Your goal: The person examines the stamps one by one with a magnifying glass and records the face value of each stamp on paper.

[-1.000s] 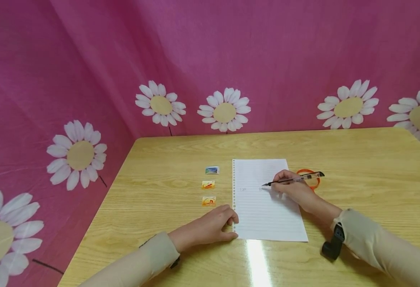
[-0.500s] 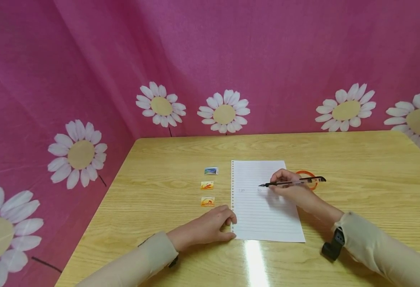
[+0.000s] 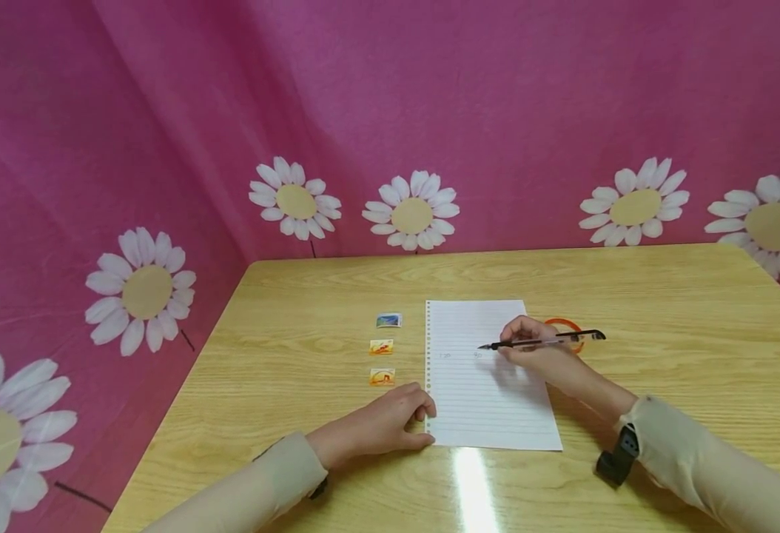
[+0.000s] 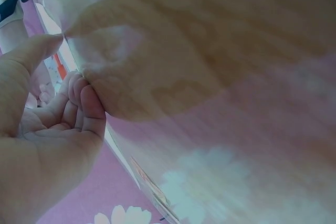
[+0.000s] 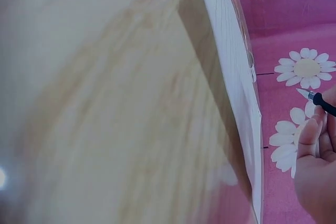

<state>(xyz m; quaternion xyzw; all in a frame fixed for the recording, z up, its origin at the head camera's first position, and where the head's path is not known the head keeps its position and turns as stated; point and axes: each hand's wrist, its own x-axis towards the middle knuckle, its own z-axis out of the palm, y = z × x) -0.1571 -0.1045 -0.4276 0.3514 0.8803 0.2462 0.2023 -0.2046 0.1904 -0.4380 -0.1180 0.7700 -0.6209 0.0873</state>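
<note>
Pen lifted, paper marked perhaps "120", "90"

Table; paper, small pictures, orange ring

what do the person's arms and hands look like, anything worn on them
Both arms wear long, plain beige sleeves that end at the wrists. The left hand and right hand are bare, without gloves. At the right wrist is a black strap with a boxy black device; at the left, only bits of something black show by the cuff.
</note>
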